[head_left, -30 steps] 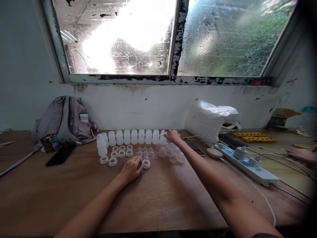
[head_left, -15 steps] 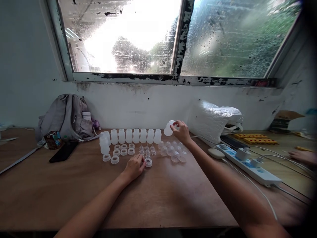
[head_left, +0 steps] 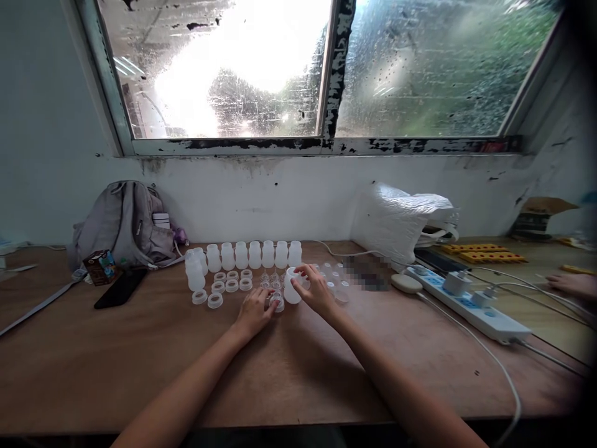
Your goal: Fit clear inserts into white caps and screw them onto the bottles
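My right hand (head_left: pixel 317 290) grips a small white plastic bottle (head_left: pixel 291 287), standing upright on the wooden table (head_left: pixel 298 373) in front of me. My left hand (head_left: pixel 254 314) rests beside it, fingers pinched on a clear ring-shaped cap (head_left: pixel 277 302). Behind them stands a row of white bottles (head_left: pixel 254 254) near the wall. White rings (head_left: pixel 226 286) lie to the left and clear caps (head_left: pixel 336 285) to the right of my hands.
A grey backpack (head_left: pixel 124 227), a small carton (head_left: pixel 100 266) and a black phone (head_left: pixel 119 289) lie at the left. A white plastic bag (head_left: pixel 401 218) and a power strip (head_left: pixel 466 303) with cables sit at the right. Another person's hand (head_left: pixel 573 285) rests far right.
My right hand lifted the rightmost bottle from the back row, carried it toward me and set it down next to my left hand. My left hand stayed on the cap.
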Demonstrator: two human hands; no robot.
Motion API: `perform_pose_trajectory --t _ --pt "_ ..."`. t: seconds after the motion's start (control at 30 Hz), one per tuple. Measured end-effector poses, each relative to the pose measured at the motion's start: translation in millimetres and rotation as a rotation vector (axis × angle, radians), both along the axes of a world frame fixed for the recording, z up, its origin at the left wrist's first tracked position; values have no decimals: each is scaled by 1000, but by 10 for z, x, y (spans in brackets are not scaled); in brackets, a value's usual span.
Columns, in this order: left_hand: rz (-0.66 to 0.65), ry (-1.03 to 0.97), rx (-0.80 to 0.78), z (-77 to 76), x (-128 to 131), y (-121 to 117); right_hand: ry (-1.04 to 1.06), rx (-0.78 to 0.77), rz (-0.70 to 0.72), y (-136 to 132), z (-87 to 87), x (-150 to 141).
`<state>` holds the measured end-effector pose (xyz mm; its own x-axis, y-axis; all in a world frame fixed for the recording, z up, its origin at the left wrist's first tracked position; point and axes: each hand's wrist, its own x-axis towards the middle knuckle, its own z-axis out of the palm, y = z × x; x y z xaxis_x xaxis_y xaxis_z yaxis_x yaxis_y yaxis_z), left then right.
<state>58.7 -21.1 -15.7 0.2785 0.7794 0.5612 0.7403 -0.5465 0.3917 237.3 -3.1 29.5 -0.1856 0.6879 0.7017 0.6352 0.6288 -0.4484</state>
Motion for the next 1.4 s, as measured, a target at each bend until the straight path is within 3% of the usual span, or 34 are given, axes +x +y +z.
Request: perform_pose_trajectory --t 0.17,0.3,0.5,0.7,0.87,1.07,1.4 --pt "-15 -2 -11 2 22 4 70 -37 38 12 -51 3" --pt "-43 -57 -10 23 13 -10 70 -173 90 27 -119 10" --pt "-7 -398 -4 73 -30 4 91 -411 129 41 -337 -21" --pt "41 -619 66 277 -82 -147 79 -340 291 -102 -414 -210" --pt "-10 -589 6 380 -45 -262 46 -311 394 -238 -409 -350" --pt "-127 -533 -37 355 -19 -239 33 -331 394 -250 -425 -370" --pt "-189 -469 -21 342 -32 -226 8 -330 439 -247 -376 -349"
